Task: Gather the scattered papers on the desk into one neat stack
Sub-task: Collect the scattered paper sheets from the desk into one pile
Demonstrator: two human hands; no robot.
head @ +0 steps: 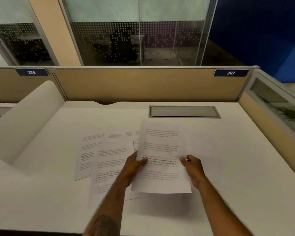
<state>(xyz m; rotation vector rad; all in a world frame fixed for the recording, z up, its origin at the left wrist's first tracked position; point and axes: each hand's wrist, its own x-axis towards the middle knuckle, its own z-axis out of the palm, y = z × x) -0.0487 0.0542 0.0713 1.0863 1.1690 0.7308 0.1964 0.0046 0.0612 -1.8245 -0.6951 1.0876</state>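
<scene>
While both hands are busy with one printed sheet (162, 159), the rest of the papers (107, 160) lie fanned out and overlapping on the white desk (237, 159), left of centre in the frame. The left hand (133, 166) pinches the sheet's left edge, thumb on top, and the right hand (192, 167) grips the right edge the same way. That sheet is lifted off the desk (you can see its shadow underneath, lower centre) and its top tilts away toward the back. Its left side overlaps the loose pile from this angle. Up behind it, a grey cable flap (184, 111) sits flush in the desktop, and the tan divider (134, 84) carries number tags 386 (31, 72) and 387 (230, 72).
</scene>
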